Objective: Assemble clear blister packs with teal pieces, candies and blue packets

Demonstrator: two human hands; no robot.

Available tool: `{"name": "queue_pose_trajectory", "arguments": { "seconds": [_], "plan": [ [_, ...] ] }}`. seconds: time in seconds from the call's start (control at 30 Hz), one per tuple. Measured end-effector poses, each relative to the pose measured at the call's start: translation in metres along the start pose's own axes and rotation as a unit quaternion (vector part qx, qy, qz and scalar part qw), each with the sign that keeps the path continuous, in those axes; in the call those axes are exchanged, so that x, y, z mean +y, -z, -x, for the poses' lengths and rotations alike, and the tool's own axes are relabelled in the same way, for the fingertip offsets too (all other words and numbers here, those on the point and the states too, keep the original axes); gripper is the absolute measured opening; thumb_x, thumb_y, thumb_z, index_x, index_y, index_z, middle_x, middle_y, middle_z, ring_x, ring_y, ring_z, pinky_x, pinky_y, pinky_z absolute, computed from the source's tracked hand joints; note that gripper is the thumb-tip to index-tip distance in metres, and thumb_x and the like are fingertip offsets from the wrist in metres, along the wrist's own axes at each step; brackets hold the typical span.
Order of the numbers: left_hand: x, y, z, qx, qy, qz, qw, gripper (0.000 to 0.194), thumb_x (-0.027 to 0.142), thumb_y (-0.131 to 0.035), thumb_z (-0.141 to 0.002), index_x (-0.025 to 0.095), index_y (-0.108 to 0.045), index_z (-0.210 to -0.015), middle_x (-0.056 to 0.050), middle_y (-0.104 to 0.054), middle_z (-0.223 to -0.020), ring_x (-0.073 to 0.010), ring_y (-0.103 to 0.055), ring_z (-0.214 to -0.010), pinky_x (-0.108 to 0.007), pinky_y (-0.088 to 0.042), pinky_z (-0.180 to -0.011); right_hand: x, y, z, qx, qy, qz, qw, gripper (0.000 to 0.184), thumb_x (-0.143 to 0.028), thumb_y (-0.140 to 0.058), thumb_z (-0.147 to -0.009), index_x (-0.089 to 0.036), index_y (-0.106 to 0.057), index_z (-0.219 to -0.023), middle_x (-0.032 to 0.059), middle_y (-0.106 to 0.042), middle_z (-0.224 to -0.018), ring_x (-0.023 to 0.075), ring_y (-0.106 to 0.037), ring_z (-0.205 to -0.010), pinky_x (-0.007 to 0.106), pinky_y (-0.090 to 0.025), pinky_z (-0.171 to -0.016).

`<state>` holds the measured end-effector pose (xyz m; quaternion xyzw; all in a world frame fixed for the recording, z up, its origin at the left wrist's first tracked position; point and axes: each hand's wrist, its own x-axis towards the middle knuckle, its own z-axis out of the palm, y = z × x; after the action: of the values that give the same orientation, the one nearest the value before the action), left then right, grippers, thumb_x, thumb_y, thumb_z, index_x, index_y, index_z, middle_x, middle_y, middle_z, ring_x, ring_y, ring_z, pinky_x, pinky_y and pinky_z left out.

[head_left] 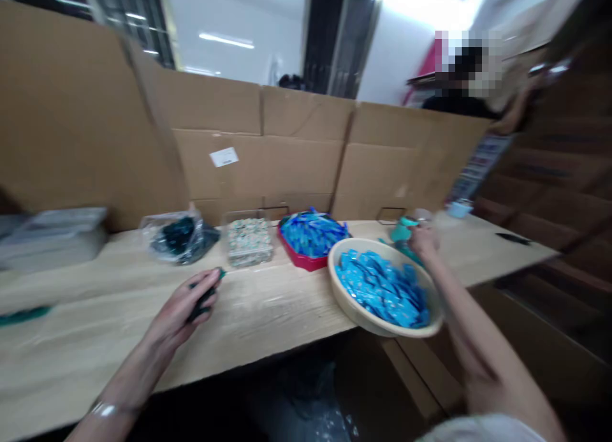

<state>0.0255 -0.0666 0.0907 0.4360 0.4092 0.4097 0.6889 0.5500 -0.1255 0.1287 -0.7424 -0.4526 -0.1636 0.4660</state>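
Here, the person's left hand (184,308) sits near the front edge of the wooden desk (268,321), its fingers (199,295) curled closed around a dark, teal-tipped item (206,296), with the tip showing past the fingertips. This closed wrap is the sound hold, as it keeps the item seated against the hand and off the desk surface. The right hand (424,244) is toward the far edge, just beyond a shallow beige bowl (354,302) of blue sachets (382,289). A teal item (404,231) lies at its fingers, but blur prevents confirming whether they grip it. Along the far edge, from left to right, stand a grey package (52,238), a plastic bag (179,238) of dark contents, a clear box (248,241) of patterned packets and a red tray (296,258) heaped with blue sachets. A cardboard screen (258,148) runs behind them, and a co-worker's hand (514,113) shows beyond it at the right.
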Motion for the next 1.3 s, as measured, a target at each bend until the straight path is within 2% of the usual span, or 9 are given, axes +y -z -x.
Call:
{"name": "queue_pose_trajectory", "arguments": {
  "seconds": [0.1,0.23,0.3,0.4,0.67,0.8,1.0,1.1,1.3],
  "plan": [
    [0.002,0.0,-0.002,-0.031,-0.027,-0.001,0.999,0.036,0.044,-0.073,-0.065,0.015,-0.054,-0.077,0.005,-0.041,-0.067,-0.0015,-0.033,-0.043,-0.011,-0.017,-0.03,-0.073,-0.036,0.027,-0.132,0.035,-0.063,0.989,0.016,-0.032,-0.063,-0.075,-0.018,-0.071,-0.074,0.0117,-0.068,-0.075,0.0198,-0.065,-0.073,0.035,-0.048,-0.07],
    [0.002,0.004,0.001,-0.031,-0.046,-0.016,0.998,0.036,0.048,-0.068,-0.068,0.016,-0.053,-0.076,0.005,-0.038,-0.066,-0.0027,-0.036,-0.044,-0.012,-0.018,-0.031,-0.21,-0.067,0.128,-0.281,0.193,-0.269,0.901,0.024,-0.032,-0.058,-0.081,-0.023,-0.068,-0.101,0.0071,-0.067,-0.102,0.0207,-0.063,-0.092,0.036,-0.052,-0.08],
    [0.0,0.01,0.007,-0.026,-0.051,-0.026,0.998,0.036,0.05,-0.067,-0.069,0.017,-0.053,-0.076,0.005,-0.037,-0.063,-0.0034,-0.035,-0.043,-0.012,-0.019,-0.031,-0.266,-0.085,0.176,-0.322,0.195,-0.356,0.855,0.028,-0.03,-0.055,-0.083,-0.023,-0.066,-0.108,0.0074,-0.063,-0.113,0.0183,-0.063,-0.091,0.031,-0.054,-0.074],
    [-0.003,0.029,0.019,-0.008,-0.065,-0.039,0.997,0.036,0.052,-0.063,-0.071,0.018,-0.053,-0.077,0.006,-0.037,-0.058,-0.0046,-0.034,-0.042,-0.013,-0.02,-0.03,-0.319,-0.117,0.217,-0.376,0.15,-0.439,0.802,0.023,-0.029,-0.059,-0.081,-0.022,-0.069,-0.1,0.0061,-0.066,-0.105,0.0163,-0.064,-0.084,0.027,-0.055,-0.071],
    [0.002,0.119,0.066,0.17,-0.136,-0.087,0.972,0.037,0.051,-0.066,-0.068,0.018,-0.054,-0.081,0.007,-0.04,-0.051,-0.0047,-0.033,-0.038,-0.015,-0.026,-0.032,-0.405,-0.18,0.263,-0.486,0.068,-0.506,0.71,0.02,-0.036,-0.064,-0.077,-0.02,-0.072,-0.085,0.0054,-0.07,-0.09,0.0191,-0.065,-0.085,0.033,-0.053,-0.08],
    [0.004,0.159,0.088,0.229,-0.143,-0.087,0.959,0.036,0.049,-0.065,-0.069,0.018,-0.057,-0.083,0.007,-0.041,-0.051,-0.0046,-0.034,-0.038,-0.016,-0.026,-0.034,-0.445,-0.199,0.284,-0.5,0.225,-0.479,0.685,0.017,-0.033,-0.062,-0.08,-0.022,-0.071,-0.09,0.006,-0.07,-0.094,0.0202,-0.065,-0.09,0.036,-0.051,-0.085],
    [0.006,0.208,0.107,0.31,-0.175,-0.136,0.924,0.028,0.043,-0.064,-0.07,0.017,-0.063,-0.083,0.002,-0.052,-0.062,-0.0074,-0.042,-0.047,-0.018,-0.033,-0.041,-0.491,-0.22,0.304,-0.457,0.458,-0.441,0.622,0.022,-0.028,-0.05,-0.089,-0.021,-0.067,-0.101,0.0097,-0.067,-0.101,0.0215,-0.063,-0.097,0.039,-0.051,-0.088],
    [0.005,0.225,0.11,0.341,-0.182,-0.138,0.912,0.025,0.041,-0.063,-0.071,0.018,-0.063,-0.08,0.002,-0.052,-0.06,-0.0085,-0.044,-0.048,-0.019,-0.035,-0.044,-0.508,-0.229,0.318,-0.442,0.502,-0.421,0.612,0.026,-0.024,-0.043,-0.091,-0.019,-0.064,-0.104,0.0109,-0.066,-0.101,0.0211,-0.062,-0.097,0.038,-0.052,-0.088],
    [0.002,0.245,0.113,0.396,-0.178,-0.15,0.888,0.02,0.037,-0.06,-0.074,0.018,-0.063,-0.079,0.001,-0.054,-0.061,-0.0101,-0.046,-0.051,-0.021,-0.037,-0.048,-0.527,-0.241,0.346,-0.38,0.531,-0.393,0.647,0.025,-0.018,-0.038,-0.091,-0.015,-0.062,-0.096,0.0126,-0.065,-0.092,0.0218,-0.061,-0.089,0.038,-0.052,-0.082]
  ]
}}
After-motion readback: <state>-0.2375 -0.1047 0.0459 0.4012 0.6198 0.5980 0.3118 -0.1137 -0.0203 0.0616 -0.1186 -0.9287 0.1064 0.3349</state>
